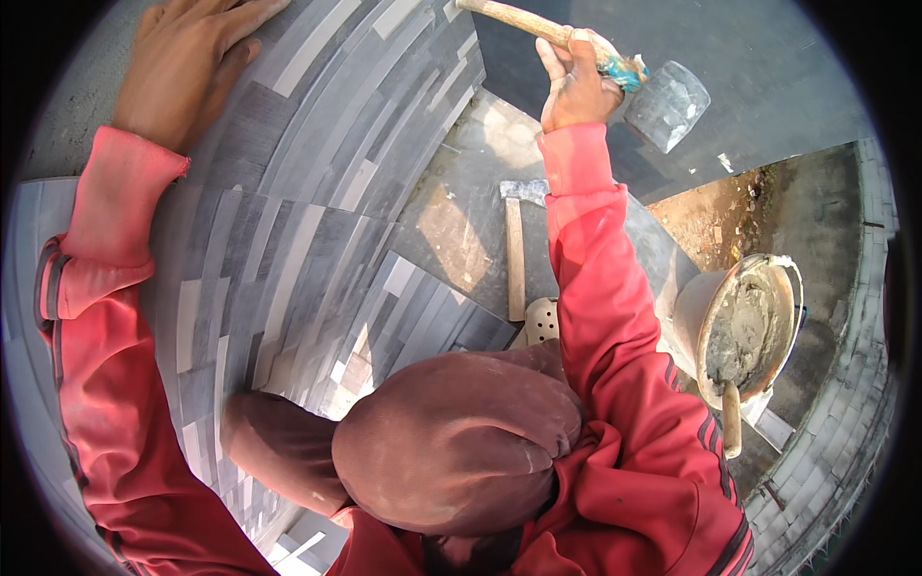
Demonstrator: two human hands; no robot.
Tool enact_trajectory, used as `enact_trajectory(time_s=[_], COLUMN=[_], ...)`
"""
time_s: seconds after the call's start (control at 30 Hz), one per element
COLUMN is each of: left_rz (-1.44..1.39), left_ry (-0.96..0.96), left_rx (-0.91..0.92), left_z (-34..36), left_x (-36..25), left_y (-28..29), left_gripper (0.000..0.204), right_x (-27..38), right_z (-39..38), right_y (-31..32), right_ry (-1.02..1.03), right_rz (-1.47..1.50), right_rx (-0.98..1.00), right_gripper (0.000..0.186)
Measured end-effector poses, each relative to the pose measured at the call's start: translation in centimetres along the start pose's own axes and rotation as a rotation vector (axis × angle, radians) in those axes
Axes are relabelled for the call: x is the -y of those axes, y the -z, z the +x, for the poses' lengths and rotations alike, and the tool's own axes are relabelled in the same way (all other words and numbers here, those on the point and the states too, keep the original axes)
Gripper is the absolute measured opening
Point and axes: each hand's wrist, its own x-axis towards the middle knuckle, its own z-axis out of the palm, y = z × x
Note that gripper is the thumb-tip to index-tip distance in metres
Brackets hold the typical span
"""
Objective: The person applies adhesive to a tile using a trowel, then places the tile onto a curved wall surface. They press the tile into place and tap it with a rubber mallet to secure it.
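Note:
My left hand [187, 62] rests with its fingers stretched out against the top of the grey strip-patterned wall tile [317, 144], near its upper edge. My right hand [583, 82] is closed around the wooden handle of a mallet [667, 104], close to its head. Blue-green stuff is wrapped or smeared on the handle just below that head, which is grey, cylindrical and spotted with white. The handle's butt end points left, toward the tiled wall; whether it touches the tile I cannot tell.
A hammer [516, 254] with a wooden handle lies on the floor, beside a beige clog [543, 320]. At right stands a bucket [687, 312] of wet mortar [749, 331], a wooden tool handle [732, 422] sticking out. A dark grey panel [768, 67] fills the upper right.

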Motion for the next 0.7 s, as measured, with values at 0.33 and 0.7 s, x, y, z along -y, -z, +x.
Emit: enact_trajectory(time_s=[0.33,0.7], left_rz=[-0.101,-0.056], left_ry=[-0.006,0.048], left_rx=[-0.001,-0.018], left_z=[-0.6,-1.8], left_x=[1.5,1.6], left_y=[-0.6,-0.3], left_gripper=[0.034,0.029], right_x=[2.5,4.1], right_z=[0.2,-0.9], right_y=[-2.2,-6.0], right_ry=[-0.010,0.022], right_rz=[-0.055,0.034], right_rx=[0.039,0.085], right_gripper=[0.019,0.015])
